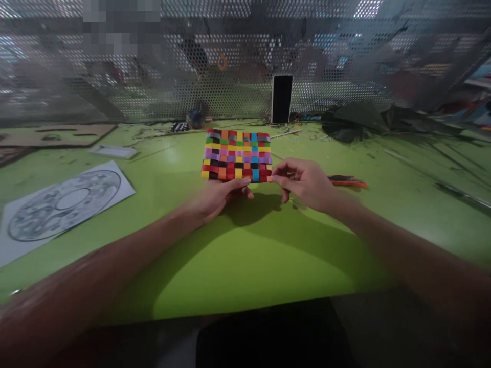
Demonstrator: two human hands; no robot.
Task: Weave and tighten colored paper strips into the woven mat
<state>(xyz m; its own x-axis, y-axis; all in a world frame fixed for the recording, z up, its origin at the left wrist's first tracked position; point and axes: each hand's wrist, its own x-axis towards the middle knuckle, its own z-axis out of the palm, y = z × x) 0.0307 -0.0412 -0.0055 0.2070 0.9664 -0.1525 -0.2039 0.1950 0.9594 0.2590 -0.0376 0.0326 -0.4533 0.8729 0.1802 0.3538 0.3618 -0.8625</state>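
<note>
A phone (pixel 282 98) leans against perforated mesh (pixel 153 92); a printed sheet (pixel 61 204) lies left, an orange-handled cutter (pixel 347 181) right. On the green table (pixel 245 255), the left hand (pixel 218 197) and right hand (pixel 305 184), fingers curled, pinch the near edge of a multicoloured woven mat (pixel 237 154).

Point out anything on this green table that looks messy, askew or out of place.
Small scraps and slivers litter the green table behind the woven mat. The mat's weave looks even, and both hands pinch its near edge.
</note>
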